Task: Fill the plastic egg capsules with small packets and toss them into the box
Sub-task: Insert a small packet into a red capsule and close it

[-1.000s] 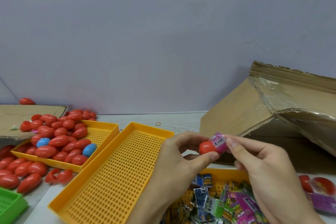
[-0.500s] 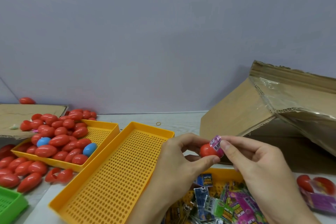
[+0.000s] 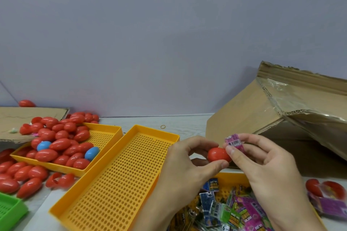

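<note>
Held above the desk's near edge between both hands: a red plastic egg capsule half (image 3: 218,154), pinched by left hand (image 3: 189,163) thumb and fingers. Right hand (image 3: 262,167) pinching a small pink foil packet (image 3: 234,141), touching the capsule's upper right. Open desk between the empty yellow perforated plastic tray (image 3: 112,180) and the tilted brown cardboard box (image 3: 262,114) at the right edge. Packet tray (image 3: 231,176) below the hands. Since half a second ago, packet lifted slightly, more of it outside the capsule.
</note>
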The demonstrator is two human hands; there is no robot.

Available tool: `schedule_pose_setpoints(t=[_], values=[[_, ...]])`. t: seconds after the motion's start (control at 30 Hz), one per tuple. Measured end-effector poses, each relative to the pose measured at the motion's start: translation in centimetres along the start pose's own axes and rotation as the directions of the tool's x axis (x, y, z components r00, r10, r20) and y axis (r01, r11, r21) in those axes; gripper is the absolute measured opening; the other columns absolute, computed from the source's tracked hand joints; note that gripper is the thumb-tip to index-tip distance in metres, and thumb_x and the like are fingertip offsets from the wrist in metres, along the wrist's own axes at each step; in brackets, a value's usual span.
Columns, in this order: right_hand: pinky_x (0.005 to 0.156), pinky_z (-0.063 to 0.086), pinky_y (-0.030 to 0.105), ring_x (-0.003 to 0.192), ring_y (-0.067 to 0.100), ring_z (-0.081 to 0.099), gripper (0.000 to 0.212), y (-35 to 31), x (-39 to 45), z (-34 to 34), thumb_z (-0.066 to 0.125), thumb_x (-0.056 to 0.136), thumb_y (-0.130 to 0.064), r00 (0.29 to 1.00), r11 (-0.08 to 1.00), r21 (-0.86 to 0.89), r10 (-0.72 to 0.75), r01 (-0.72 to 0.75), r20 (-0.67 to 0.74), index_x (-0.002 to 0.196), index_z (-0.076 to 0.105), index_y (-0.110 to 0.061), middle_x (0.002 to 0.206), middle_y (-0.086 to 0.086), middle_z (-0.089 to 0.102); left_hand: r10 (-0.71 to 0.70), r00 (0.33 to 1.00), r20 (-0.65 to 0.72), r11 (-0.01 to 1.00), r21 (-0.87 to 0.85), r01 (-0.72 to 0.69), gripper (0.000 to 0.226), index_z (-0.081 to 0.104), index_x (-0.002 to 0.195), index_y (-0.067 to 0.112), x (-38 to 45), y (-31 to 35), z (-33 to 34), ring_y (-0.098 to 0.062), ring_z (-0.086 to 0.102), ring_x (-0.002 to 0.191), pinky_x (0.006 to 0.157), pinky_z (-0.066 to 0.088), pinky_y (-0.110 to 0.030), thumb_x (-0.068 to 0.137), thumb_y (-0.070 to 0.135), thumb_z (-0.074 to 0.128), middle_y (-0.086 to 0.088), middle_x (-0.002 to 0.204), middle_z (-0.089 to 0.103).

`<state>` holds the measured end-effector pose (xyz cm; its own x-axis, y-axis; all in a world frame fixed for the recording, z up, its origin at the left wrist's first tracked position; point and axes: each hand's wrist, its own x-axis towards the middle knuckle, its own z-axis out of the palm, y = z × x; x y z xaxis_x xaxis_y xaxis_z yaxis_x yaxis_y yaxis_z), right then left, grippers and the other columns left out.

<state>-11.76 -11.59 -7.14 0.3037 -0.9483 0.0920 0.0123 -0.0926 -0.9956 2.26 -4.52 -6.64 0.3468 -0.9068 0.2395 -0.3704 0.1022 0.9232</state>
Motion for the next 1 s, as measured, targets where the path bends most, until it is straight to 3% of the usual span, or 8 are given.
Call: schedule_pose_setpoints(t=[0.1, 0.27, 0.47, 0.6, 0.77, 1.0], values=[[0.077, 0.056, 0.035, 0.077, 0.003, 0.072, 0.009, -0.12, -0.03, -0.13, 0.075, 0.079, -0.025, 1.0, 1.0, -0.009, -0.017, 0.017, -0.006, 0.086, 0.074, -0.031, 0.08, -0.01, 0.077, 0.01, 1.0, -0.009, 1.0, 0.016, -0.01, 0.027, 0.075, 0.097, 0.027, 0.05, -0.12, 0.04, -0.013, 0.071, 0.087, 0.077, 0.061, -0.031, 0.073, 0.024, 0.087, 0.011, 0.089, 0.071], [0.075, 0.053, 0.028, 0.078, -0.001, 0.07, 0.019, -0.58, -0.3, -0.1, 0.076, 0.078, -0.027, 0.999, 0.999, -0.029, -0.044, 0.045, 0.031, 0.081, 0.075, -0.046, 0.079, -0.013, 0.076, 0.019, 1.0, -0.021, 0.999, 0.049, -0.018, 0.027, 0.074, 0.095, 0.029, 0.08, -0.22, 0.04, -0.012, 0.071, 0.085, 0.075, 0.061, -0.028, 0.072, 0.023, 0.087, 0.016, 0.087, 0.069], [0.076, 0.054, 0.028, 0.079, 0.002, 0.071, 0.021, -0.56, -0.36, -0.04, 0.076, 0.078, -0.026, 0.996, 0.997, -0.043, -0.068, 0.07, 0.053, 0.081, 0.075, -0.047, 0.079, -0.012, 0.076, 0.023, 1.0, 0.003, 0.995, 0.096, -0.024, 0.028, 0.068, 0.09, 0.04, -0.12, 0.15, 0.05, -0.007, 0.07, 0.09, 0.053, 0.056, -0.019, 0.075, 0.024, 0.086, 0.028, 0.09, 0.063], [0.076, 0.054, 0.028, 0.08, 0.004, 0.071, 0.02, -0.36, -0.35, -0.1, 0.076, 0.079, -0.025, 0.994, 0.992, -0.084, -0.087, 0.092, 0.064, 0.081, 0.076, -0.045, 0.079, -0.013, 0.076, 0.035, 0.999, -0.001, 0.995, 0.09, -0.035, 0.029, 0.07, 0.095, 0.035, -0.14, 0.2, 0.04, -0.007, 0.069, 0.089, 0.056, 0.056, -0.019, 0.075, 0.022, 0.086, 0.026, 0.091, 0.064], [0.072, 0.052, 0.024, 0.08, 0.001, 0.069, 0.008, -0.13, -0.25, -0.25, 0.076, 0.08, -0.025, 0.994, 0.987, -0.128, -0.089, 0.096, 0.056, 0.078, 0.078, -0.033, 0.079, -0.016, 0.075, 0.076, 0.997, -0.011, 0.994, 0.075, -0.075, 0.028, 0.073, 0.098, 0.028, -0.03, 0.01, 0.17, -0.008, 0.068, 0.09, 0.075, 0.06, -0.024, 0.075, 0.018, 0.085, 0.02, 0.089, 0.066], [0.07, 0.05, 0.019, 0.081, 0.0, 0.068, 0.008, -0.07, -0.18, -0.24, 0.076, 0.08, -0.025, 0.995, 0.986, -0.138, -0.09, 0.095, 0.045, 0.08, 0.077, -0.033, 0.08, -0.018, 0.074, 0.086, 0.996, -0.029, 0.996, 0.004, -0.086, 0.027, 0.074, 0.094, 0.029, -0.01, -0.37, 0.27, -0.012, 0.063, 0.094, 0.073, 0.061, -0.025, 0.075, 0.013, 0.085, 0.01, 0.091, 0.066]])
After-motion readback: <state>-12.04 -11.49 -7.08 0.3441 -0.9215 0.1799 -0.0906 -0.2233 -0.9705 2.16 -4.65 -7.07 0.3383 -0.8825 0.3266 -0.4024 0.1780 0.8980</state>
